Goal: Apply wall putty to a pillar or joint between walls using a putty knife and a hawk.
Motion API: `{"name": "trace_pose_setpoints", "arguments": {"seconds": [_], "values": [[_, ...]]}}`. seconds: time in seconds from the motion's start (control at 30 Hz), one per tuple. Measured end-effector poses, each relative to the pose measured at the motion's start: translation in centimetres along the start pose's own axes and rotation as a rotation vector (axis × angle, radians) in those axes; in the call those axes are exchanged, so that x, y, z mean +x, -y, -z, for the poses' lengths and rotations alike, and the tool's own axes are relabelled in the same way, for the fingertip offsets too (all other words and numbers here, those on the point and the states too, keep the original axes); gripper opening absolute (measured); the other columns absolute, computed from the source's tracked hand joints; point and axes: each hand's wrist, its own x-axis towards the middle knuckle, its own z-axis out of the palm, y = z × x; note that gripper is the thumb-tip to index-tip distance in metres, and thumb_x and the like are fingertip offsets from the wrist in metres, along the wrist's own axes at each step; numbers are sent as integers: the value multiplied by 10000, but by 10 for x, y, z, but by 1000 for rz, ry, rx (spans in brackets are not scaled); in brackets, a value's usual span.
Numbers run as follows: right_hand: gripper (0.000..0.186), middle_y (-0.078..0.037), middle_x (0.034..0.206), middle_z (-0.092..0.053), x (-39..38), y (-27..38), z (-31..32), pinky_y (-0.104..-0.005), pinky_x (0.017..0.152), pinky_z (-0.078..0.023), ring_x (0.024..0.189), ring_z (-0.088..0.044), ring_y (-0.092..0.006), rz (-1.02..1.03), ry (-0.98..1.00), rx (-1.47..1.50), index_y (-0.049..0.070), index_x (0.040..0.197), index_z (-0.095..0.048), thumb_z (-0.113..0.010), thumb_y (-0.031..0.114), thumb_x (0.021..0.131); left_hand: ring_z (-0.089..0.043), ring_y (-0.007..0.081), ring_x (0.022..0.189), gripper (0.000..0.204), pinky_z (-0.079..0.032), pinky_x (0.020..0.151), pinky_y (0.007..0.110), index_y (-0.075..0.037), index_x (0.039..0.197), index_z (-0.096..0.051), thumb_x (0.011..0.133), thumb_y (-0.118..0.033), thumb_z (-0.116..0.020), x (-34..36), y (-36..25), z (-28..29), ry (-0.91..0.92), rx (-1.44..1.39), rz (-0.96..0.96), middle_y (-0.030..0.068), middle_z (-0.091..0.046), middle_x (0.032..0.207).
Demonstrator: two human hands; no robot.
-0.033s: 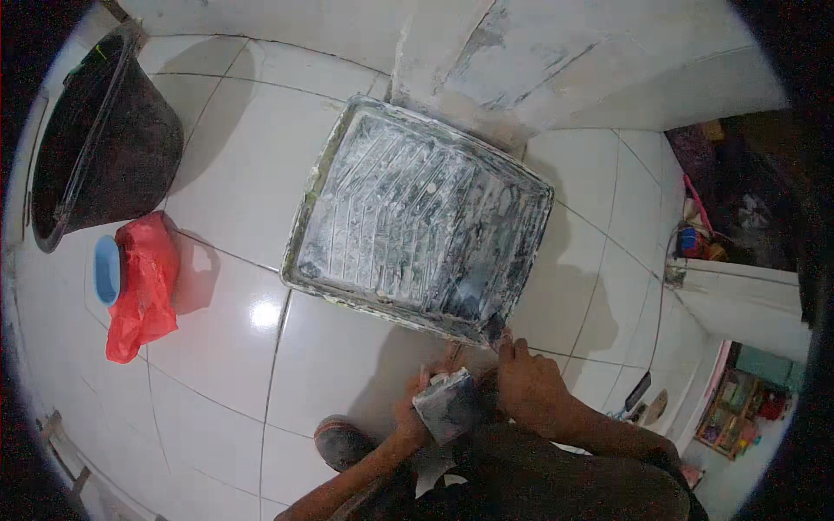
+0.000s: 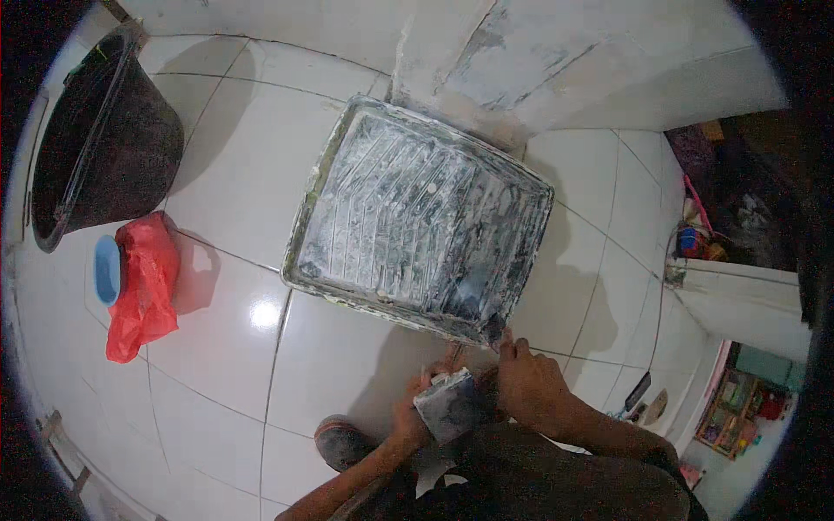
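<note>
The white tiled floor (image 2: 208, 399) carries a smeared tray (image 2: 382, 200), black tub (image 2: 139, 148) and red bag (image 2: 146, 291).

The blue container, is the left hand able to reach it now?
Probably not without moving: the blue container lies well away, beyond the red bag, and the left hand holds a grey tool.

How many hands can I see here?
2. The left hand, bottom centre, holds a grey-faced block; the right hand is by the lower corner of the tray. Some fingers are hidden.
</note>
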Motion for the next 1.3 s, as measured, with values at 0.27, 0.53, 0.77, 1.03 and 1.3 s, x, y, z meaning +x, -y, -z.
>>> {"name": "trace_pose_setpoints", "arguments": {"seconds": [0.27, 0.53, 0.77, 1.03, 1.3], "values": [[534, -286, 947, -540, -13, -16, 14, -479, 687, -518, 790, -602, -384, -123, -207, 235, -156, 1271, -375, -527, 111, 834, -490, 288, 1166, 545, -373, 1026, 436, -23, 1174, -478, 913, -501, -443, -16, -25, -19, 200, 65, -50, 170, -467, 1312], [666, -254, 963, -514, -6, -17, 15, -445, 629, -525, 715, -616, -364, -99, -7, -54, -144, 1348, -273, -564, 138, 819, -469, 302, 1217, 524, -376, 1026, 434, 72, 1222, -425, 990, -392, -349, 1, -6, -3, 426, -302, -38, 192, -371, 1423], [663, -272, 973, -529, -2, -9, -9, -458, 661, -533, 771, -630, -397, -121, 15, 82, -163, 1315, -303, -561, 158, 796, -433, 282, 1255, 424, -346, 1045, 399, 8, 1094, -477, 1001, -375, -321, -13, -35, -39, 229, 142, -92, 177, -333, 1465], [555, -293, 979, -549, 0, 3, 10, -487, 735, -520, 819, -619, -430, -59, 8, 345, -154, 1253, -377, -541, 143, 814, -454, 231, 1223, 421, -362, 999, 355, 11, 1119, -500, 1017, -338, -288, 46, -11, 24, 1084, 267, -759, 157, -476, 1352], [481, -291, 957, -568, 7, -10, 7, -502, 767, -499, 853, -611, -425, -44, -155, 513, -123, 1230, -424, -538, 136, 840, -479, 209, 1167, 381, -355, 1018, 356, -47, 1161, -522, 1008, -345, -340, -18, -29, -9, -38, 974, -278, 138, -516, 1289]]}}
